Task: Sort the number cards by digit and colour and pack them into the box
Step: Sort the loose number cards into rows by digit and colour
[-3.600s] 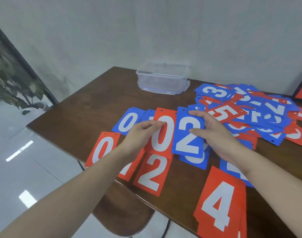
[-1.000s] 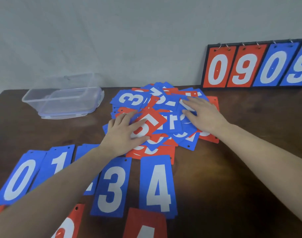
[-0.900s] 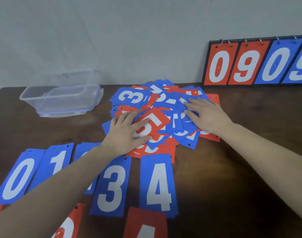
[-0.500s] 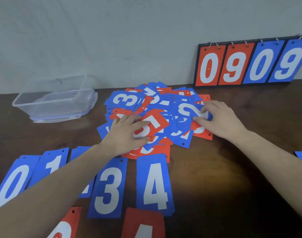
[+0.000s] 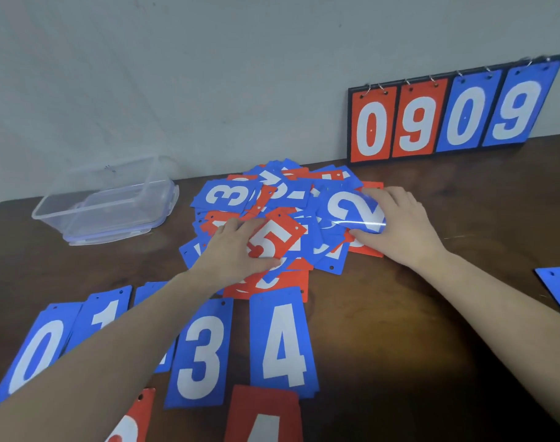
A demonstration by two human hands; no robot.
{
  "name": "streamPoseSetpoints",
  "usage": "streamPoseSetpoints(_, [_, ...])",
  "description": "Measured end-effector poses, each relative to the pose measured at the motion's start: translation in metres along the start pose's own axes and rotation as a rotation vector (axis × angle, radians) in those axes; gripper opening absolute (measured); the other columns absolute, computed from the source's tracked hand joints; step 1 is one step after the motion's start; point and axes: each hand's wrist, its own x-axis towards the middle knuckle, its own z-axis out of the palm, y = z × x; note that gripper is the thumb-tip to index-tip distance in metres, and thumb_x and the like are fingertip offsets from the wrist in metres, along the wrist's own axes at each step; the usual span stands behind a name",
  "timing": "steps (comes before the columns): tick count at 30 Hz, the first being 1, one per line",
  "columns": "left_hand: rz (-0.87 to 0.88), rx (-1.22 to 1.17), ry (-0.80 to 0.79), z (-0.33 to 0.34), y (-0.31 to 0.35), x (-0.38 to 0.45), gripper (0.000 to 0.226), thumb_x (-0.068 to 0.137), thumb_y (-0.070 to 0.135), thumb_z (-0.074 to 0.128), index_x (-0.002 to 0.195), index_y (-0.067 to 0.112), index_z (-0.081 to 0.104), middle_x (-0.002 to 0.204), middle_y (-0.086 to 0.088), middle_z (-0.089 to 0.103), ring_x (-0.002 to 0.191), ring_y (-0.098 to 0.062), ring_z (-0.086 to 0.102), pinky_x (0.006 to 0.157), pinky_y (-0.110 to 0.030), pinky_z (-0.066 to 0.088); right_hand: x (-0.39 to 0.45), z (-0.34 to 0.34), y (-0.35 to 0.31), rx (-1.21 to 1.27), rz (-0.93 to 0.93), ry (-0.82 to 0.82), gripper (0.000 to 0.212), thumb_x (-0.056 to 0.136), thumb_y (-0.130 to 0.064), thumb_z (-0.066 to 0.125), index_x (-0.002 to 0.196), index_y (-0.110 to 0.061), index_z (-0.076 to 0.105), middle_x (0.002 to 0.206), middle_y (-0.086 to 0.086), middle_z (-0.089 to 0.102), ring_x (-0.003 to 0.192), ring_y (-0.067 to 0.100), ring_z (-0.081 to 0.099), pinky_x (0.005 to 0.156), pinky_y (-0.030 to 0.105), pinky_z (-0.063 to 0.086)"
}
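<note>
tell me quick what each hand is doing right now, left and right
Left hand: open, fingers flat on the red 5 card.
Right hand: pinching the blue 2 card, lifting it off the pile.

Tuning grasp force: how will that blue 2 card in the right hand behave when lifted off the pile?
Blue 2 card probably flexes: it bows where the right hand pinches it. The glare streak suggests a glossy, likely slippery face. Thin and probably light, so it may drag neighbours in the card pile.

The left forearm hides the blue card between 1 and 3.
</note>
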Motion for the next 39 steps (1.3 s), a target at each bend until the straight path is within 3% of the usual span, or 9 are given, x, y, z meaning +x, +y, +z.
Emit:
streamPoseSetpoints(4, [-0.102,-0.070,-0.032,-0.007,0.010,0.008,0.113,0.070,0.060,0.082,0.158,0.030,0.018,0.161,-0.002,0.025,0.145,-0.026,0.035,0.109,-0.047,0.042,0.001,-0.003,-0.003,0.010,0.108,-0.053,0.089,0.078,-0.066,0.072,0.151,-0.029,0.036,0.139,0.004,0.043,0.126,0.021,0.047,0.098,0.037,0.047])
streamPoseSetpoints(9, [-0.036,-0.133,0.094,-0.009,0.020,0.002,0.077,0.089,0.038,0.075,0.152,0.026,0.033,0.152,0.003,0.041,0.134,-0.020,0.047,0.101,-0.037,0.048,0.000,-0.008,-0.009,-0.025,0.152,-0.129,0.087,0.085,-0.069,0.062,0.155,-0.030,0.030,0.140,0.005,0.043,0.123,0.024,0.050,0.098,0.037,0.047])
streamPoseSetpoints(15, [-0.104,-0.290,0.208,-0.012,0.020,-0.005,0.038,0.101,0.031,0.058,0.139,0.027,0.053,0.098,0.021,0.055,0.073,0.005,0.054,0.063,-0.015,0.047,-0.006,-0.008,-0.003,0.099,0.160,-0.096,0.078,0.083,-0.054,0.075,0.146,-0.025,0.040,0.140,0.003,0.048,0.125,0.021,0.051,0.102,0.043,0.048])
streamPoseSetpoints(21, [-0.141,-0.282,0.223,-0.011,0.014,-0.010,0.043,0.109,0.032,0.038,0.152,0.033,0.041,0.119,0.008,0.066,0.091,-0.011,0.065,0.065,-0.022,0.050,-0.013,-0.013,-0.003,0.278,0.239,-0.148,0.082,0.082,-0.043,0.081,0.149,-0.025,0.036,0.146,-0.001,0.050,0.131,0.019,0.051,0.100,0.049,0.053])
streamPoseSetpoints(23, [-0.141,-0.286,0.208,-0.011,0.015,-0.012,0.046,0.110,0.031,0.035,0.155,0.037,0.033,0.157,0.005,0.042,0.127,-0.021,0.056,0.083,-0.033,0.056,-0.019,-0.016,-0.003,0.381,0.283,-0.132,0.084,0.081,-0.037,0.083,0.150,-0.027,0.035,0.147,-0.001,0.048,0.131,0.018,0.050,0.099,0.048,0.054])
streamPoseSetpoints(25, [-0.165,-0.337,0.226,-0.013,0.018,-0.016,0.046,0.110,0.029,0.032,0.156,0.036,0.031,0.164,0.006,0.026,0.143,-0.022,0.041,0.103,-0.043,0.050,-0.025,-0.017,-0.003,0.466,0.310,-0.122,0.086,0.082,-0.030,0.084,0.151,-0.028,0.032,0.148,-0.003,0.046,0.131,0.014,0.049,0.096,0.044,0.056])
streamPoseSetpoints(30, [-0.212,-0.723,0.303,-0.023,0.030,-0.036,0.036,0.109,0.030,0.036,0.141,0.026,0.053,0.108,0.011,0.065,0.106,-0.017,0.065,0.099,-0.041,0.054,-0.046,-0.031,-0.014,0.649,0.405,-0.077,0.072,0.086,-0.031,0.079,0.146,-0.026,0.039,0.124,-0.013,0.049,0.111,0.005,0.051,0.066,0.018,0.046])
streamPoseSetpoints(34, [-0.174,-0.913,0.270,-0.027,0.033,-0.059,0.018,0.109,0.033,0.041,0.106,0.039,0.058,0.098,0.018,0.069,0.097,-0.011,0.070,0.082,-0.031,0.057,-0.059,-0.042,-0.028,0.916,0.557,-0.019,0.033,0.096,-0.045,0.062,0.121,-0.024,0.056,0.118,-0.005,0.063,0.095,0.008,0.059,0.066,0.024,0.042])
streamPoseSetpoints(39, [-0.152,-0.996,0.279,-0.020,0.021,-0.091,0.022,0.106,0.029,0.049,0.100,0.048,0.059,0.098,0.023,0.069,0.089,-0.004,0.070,0.071,-0.026,0.057,-0.078,-0.043,-0.055,1.165,0.555,-0.123,0.014,0.102,-0.028,0.057,0.104,-0.018,0.065,0.096,0.010,0.067,0.063,0.012,0.050,0.057,0.025,0.035])
